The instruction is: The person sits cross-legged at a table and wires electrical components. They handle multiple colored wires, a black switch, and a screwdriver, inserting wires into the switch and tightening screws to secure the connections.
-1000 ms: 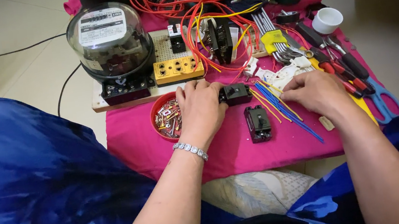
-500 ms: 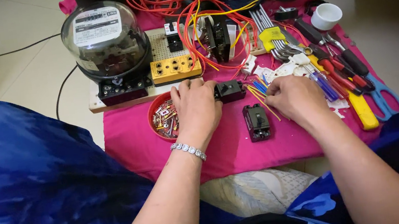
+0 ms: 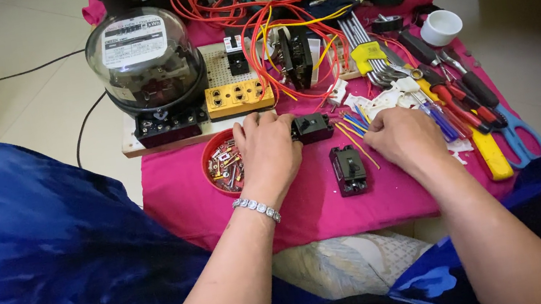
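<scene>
Pink-clothed tabletop (image 3: 180, 206), cluttered. Left hand (image 3: 269, 151) fingers pinning black switch (image 3: 312, 127) steady; right hand (image 3: 404, 136) at 3 o'clock, curled over blue wires (image 3: 354, 123), grip unclear.

left hand (image 3: 269, 151) on black switch (image 3: 312, 127), pink cloth (image 3: 180, 206)

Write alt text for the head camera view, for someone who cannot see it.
Two bare hands rest on a pink cloth: the left hand touches a small black switch, the right hand lies among loose coloured wires. Nearby are a red dish of screws, a second black switch, a glass-domed meter and hand tools.
</scene>
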